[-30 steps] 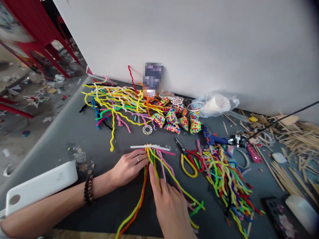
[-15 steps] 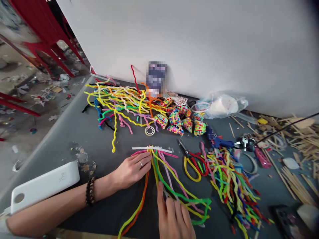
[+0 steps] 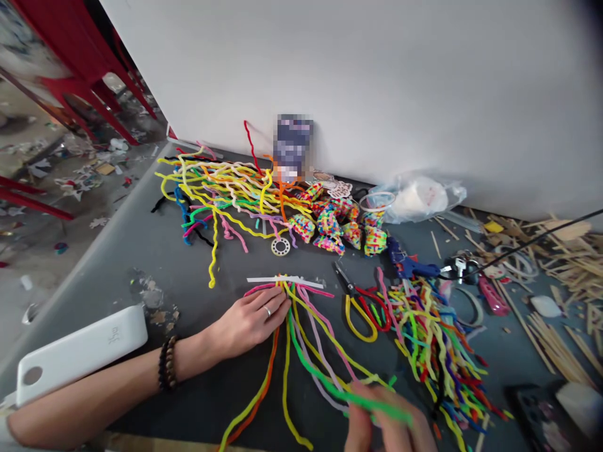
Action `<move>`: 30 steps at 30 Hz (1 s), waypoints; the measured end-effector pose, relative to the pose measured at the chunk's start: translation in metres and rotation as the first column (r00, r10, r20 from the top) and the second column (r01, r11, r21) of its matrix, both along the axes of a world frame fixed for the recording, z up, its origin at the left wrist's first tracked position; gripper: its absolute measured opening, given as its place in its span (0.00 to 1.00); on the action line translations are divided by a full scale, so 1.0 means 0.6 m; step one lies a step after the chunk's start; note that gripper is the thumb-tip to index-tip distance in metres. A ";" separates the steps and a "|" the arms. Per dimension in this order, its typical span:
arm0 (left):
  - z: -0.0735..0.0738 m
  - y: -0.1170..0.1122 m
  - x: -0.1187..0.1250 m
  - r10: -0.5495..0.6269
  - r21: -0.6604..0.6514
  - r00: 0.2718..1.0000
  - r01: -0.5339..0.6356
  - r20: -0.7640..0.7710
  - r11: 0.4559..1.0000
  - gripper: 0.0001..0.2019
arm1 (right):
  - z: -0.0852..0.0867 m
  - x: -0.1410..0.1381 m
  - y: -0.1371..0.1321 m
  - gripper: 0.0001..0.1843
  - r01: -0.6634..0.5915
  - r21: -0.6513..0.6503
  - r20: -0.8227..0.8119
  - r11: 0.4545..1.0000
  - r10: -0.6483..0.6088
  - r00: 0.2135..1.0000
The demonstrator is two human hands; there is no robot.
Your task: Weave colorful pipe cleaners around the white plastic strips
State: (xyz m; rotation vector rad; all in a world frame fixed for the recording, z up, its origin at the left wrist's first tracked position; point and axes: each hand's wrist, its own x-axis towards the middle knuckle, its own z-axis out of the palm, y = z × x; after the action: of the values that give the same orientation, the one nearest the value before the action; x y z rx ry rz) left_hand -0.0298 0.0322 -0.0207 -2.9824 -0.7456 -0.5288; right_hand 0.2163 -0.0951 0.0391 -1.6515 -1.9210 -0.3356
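Note:
Several pipe cleaners, yellow, orange, pink, lilac and green, fan out toward me from a white strip of tape [image 3: 308, 282] on the dark table. My left hand [image 3: 252, 317] lies over their upper ends, its fingers pressed together on the strands just below the tape. A green pipe cleaner [image 3: 313, 375] runs from there to my right hand [image 3: 389, 420], at the bottom right. That hand is somewhat blurred and pinches the green strand, its end sticking out past the fingers. A yellow pipe cleaner [image 3: 286, 389] hangs apart between the two hands.
Scissors [image 3: 360, 307] lie to the right, beside a heap of short pipe cleaners [image 3: 438, 351] and a blue glue gun [image 3: 409, 263]. Colourful woven pieces [image 3: 330, 226] and long pipe cleaners [image 3: 230, 185] are at the back. A white power bank [image 3: 85, 351] lies left; wooden sticks [image 3: 560, 339] are right.
My right hand has moved right and now holds up the green pipe cleaner. A yellow strand now lies separately to the left. My left hand stays over the upper ends.

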 end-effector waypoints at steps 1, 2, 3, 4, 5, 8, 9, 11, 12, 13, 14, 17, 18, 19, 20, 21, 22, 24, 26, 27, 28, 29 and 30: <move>0.000 0.000 0.000 -0.005 0.002 1.000 0.005 -0.004 1.000 0.19 | -0.003 0.007 0.007 0.09 0.070 -0.021 0.012 0.997 -0.070 0.997; 0.000 0.001 0.000 -0.007 0.002 1.000 0.007 -0.007 1.000 0.19 | -0.009 0.012 0.012 0.11 0.110 -0.073 0.054 0.991 -0.106 0.993; -0.001 0.001 0.000 -0.006 -0.001 1.000 0.006 -0.010 1.000 0.19 | -0.018 0.016 0.016 0.13 0.116 -0.135 0.103 0.984 -0.103 0.989; -0.001 0.001 0.000 -0.003 -0.002 1.000 0.003 -0.011 1.000 0.18 | -0.028 0.020 0.018 0.16 0.113 -0.183 0.134 0.977 -0.089 0.987; -0.002 0.001 0.000 0.001 -0.002 1.000 -0.001 -0.010 1.000 0.18 | -0.038 0.023 0.017 0.18 0.109 -0.223 0.160 0.969 -0.074 0.984; -0.005 0.001 0.001 0.005 -0.002 1.000 -0.005 -0.006 1.000 0.18 | -0.057 0.028 0.009 0.19 0.114 -0.262 0.154 0.958 -0.075 0.985; -0.006 0.000 0.001 0.003 -0.002 1.000 -0.003 -0.005 1.000 0.18 | -0.059 0.028 0.007 0.18 0.118 -0.267 0.144 0.956 -0.082 0.986; -0.007 -0.001 0.001 0.002 -0.002 1.000 -0.002 -0.006 1.000 0.18 | -0.057 0.027 0.006 0.17 0.123 -0.276 0.126 0.953 -0.091 0.988; -0.007 -0.002 0.002 0.002 -0.003 1.000 -0.002 -0.006 1.000 0.18 | -0.053 0.026 0.008 0.17 0.125 -0.270 0.125 0.955 -0.094 0.988; -0.006 -0.002 0.002 0.002 -0.005 1.000 -0.002 -0.006 1.000 0.18 | -0.047 0.024 0.011 0.17 0.120 -0.253 0.128 0.960 -0.090 0.988; -0.006 -0.002 0.002 0.003 -0.007 1.000 -0.003 -0.006 1.000 0.18 | -0.042 0.021 0.014 0.16 0.112 -0.226 0.130 0.968 -0.084 0.988; -0.004 -0.002 0.002 0.002 -0.015 1.000 -0.002 -0.016 1.000 0.18 | -0.023 0.015 0.019 0.11 0.110 -0.121 0.130 0.987 -0.094 0.987; -0.004 -0.002 0.002 0.000 -0.018 1.000 -0.001 -0.016 1.000 0.18 | -0.019 0.013 0.018 0.10 0.098 -0.096 0.127 0.991 -0.086 0.988; -0.003 -0.002 0.002 0.000 -0.022 1.000 0.000 -0.011 1.000 0.18 | -0.015 0.012 0.015 0.10 0.074 -0.076 0.129 0.994 -0.064 0.990; -0.003 -0.002 0.002 0.000 -0.025 1.000 0.000 -0.003 1.000 0.17 | -0.013 0.011 0.011 0.09 0.044 -0.057 0.147 0.997 -0.035 0.989; -0.002 -0.001 0.003 0.002 -0.028 1.000 -0.001 0.006 1.000 0.17 | -0.012 0.012 0.005 0.09 0.008 -0.043 0.182 0.999 0.000 0.983; -0.001 -0.001 0.003 0.003 -0.030 1.000 -0.002 0.016 1.000 0.17 | -0.013 0.013 0.000 0.10 -0.023 -0.038 0.231 0.999 0.031 0.972; 0.000 0.000 0.003 0.010 -0.033 1.000 -0.009 0.030 0.999 0.16 | -0.015 0.018 -0.010 0.14 -0.053 -0.026 0.338 0.998 0.059 0.939; 0.002 0.000 0.003 0.019 -0.028 0.999 -0.018 0.034 0.999 0.16 | -0.016 0.025 -0.015 0.19 -0.036 -0.044 0.380 0.998 0.050 0.923; 0.002 0.000 0.003 0.023 -0.025 0.999 -0.022 0.034 0.999 0.16 | -0.014 0.030 -0.015 0.21 -0.025 -0.057 0.374 0.998 0.045 0.926; 0.002 0.000 0.004 0.025 -0.025 0.999 -0.024 0.034 0.999 0.16 | -0.011 0.034 -0.015 0.22 -0.017 -0.069 0.363 0.997 0.041 0.931; 0.002 0.000 0.005 0.025 -0.023 0.999 -0.025 0.038 0.999 0.16 | -0.007 0.039 -0.014 0.23 -0.031 -0.081 0.356 0.996 0.058 0.933; 0.001 0.000 0.005 0.028 -0.025 0.999 -0.027 0.041 0.999 0.16 | -0.003 0.043 -0.013 0.23 -0.062 -0.089 0.355 0.994 0.090 0.931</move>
State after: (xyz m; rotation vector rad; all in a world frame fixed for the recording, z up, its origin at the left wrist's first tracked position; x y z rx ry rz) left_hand -0.0266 0.0321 -0.0199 -2.9875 -0.8002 -0.5864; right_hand 0.2419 -0.1027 0.0373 -1.6460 -2.2847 -0.5722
